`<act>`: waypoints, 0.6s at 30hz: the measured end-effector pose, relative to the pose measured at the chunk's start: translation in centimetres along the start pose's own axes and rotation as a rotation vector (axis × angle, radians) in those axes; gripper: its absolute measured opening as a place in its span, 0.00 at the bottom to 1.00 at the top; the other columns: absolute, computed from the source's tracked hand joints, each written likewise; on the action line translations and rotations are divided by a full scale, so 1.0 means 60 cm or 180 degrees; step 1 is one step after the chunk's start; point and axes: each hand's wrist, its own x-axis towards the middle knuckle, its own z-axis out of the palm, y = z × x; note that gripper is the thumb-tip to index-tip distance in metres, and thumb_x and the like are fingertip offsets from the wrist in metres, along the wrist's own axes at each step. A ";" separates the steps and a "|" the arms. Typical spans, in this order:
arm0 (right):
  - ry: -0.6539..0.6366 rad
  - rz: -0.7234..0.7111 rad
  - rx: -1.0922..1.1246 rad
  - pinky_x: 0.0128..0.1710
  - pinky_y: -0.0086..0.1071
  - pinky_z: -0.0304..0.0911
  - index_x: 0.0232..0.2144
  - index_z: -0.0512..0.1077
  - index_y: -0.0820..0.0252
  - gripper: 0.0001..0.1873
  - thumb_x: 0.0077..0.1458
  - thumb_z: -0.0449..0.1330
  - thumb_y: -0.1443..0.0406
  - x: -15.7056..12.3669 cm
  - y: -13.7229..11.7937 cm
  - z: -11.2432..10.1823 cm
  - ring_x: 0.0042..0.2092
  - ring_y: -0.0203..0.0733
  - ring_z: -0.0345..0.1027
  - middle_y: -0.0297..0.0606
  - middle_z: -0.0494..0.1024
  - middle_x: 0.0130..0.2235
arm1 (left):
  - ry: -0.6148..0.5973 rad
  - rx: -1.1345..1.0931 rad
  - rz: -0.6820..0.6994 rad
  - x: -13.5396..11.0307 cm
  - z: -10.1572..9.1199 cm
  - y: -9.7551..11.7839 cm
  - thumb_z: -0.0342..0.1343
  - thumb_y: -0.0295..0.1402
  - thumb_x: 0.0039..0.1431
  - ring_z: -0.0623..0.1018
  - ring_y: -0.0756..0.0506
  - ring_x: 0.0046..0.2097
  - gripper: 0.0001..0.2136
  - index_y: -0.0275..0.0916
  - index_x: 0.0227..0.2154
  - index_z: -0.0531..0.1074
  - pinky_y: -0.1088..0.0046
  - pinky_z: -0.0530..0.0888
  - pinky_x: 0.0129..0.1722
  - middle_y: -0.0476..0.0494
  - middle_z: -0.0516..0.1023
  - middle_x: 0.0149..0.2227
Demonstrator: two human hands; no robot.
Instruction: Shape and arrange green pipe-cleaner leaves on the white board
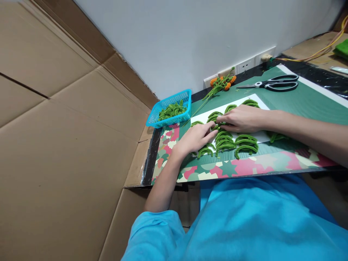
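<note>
Several short, curved green chenille stem pieces (224,140) lie in small stacked groups on a white sheet (263,137) and over its near edge. From the left, my left hand (196,137) comes in palm down, thumb and index finger closed at the green pieces mid-sheet. Opposite it, my right hand (243,119) has its thumb and index finger closed on green pieces at the same spot. The fingertips of both hands nearly meet, and they partly hide what is between them. Another group of arcs (246,144) rests just below my right hand.
A blue plastic basket (169,122) with more green pieces stands at the left by the wall. Orange flowers on green stems (221,84) and black-handled scissors (280,84) lie behind the sheet on a green mat (307,105). A cardboard wall (67,145) rises at left.
</note>
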 end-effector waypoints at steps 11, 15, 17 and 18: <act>-0.0037 0.0045 0.0008 0.33 0.34 0.46 0.46 0.74 0.60 0.15 0.72 0.51 0.59 0.000 -0.002 -0.001 0.31 0.43 0.67 0.43 0.80 0.34 | -0.0005 -0.0058 0.0000 0.000 0.000 -0.002 0.46 0.44 0.76 0.75 0.45 0.34 0.14 0.41 0.46 0.72 0.70 0.63 0.34 0.47 0.80 0.35; -0.0044 0.0047 0.0021 0.33 0.34 0.46 0.46 0.73 0.60 0.15 0.72 0.51 0.58 0.001 -0.002 -0.001 0.31 0.43 0.67 0.43 0.80 0.34 | -0.0001 -0.0046 -0.0017 0.000 0.000 -0.001 0.46 0.44 0.76 0.75 0.45 0.34 0.14 0.41 0.46 0.72 0.70 0.63 0.34 0.47 0.80 0.35; -0.0052 0.0053 0.0034 0.33 0.35 0.46 0.46 0.73 0.60 0.14 0.72 0.51 0.59 0.001 -0.002 0.000 0.31 0.43 0.67 0.43 0.80 0.34 | -0.0008 -0.0032 -0.0030 0.000 0.000 -0.001 0.47 0.44 0.76 0.76 0.45 0.34 0.14 0.41 0.46 0.72 0.70 0.63 0.34 0.47 0.80 0.35; -0.0051 0.0053 0.0044 0.34 0.35 0.46 0.46 0.73 0.60 0.14 0.72 0.51 0.59 0.001 -0.001 0.000 0.31 0.43 0.67 0.43 0.80 0.34 | -0.0013 -0.0029 -0.0031 0.000 0.000 -0.002 0.47 0.44 0.76 0.76 0.45 0.34 0.14 0.41 0.46 0.72 0.70 0.63 0.34 0.47 0.80 0.35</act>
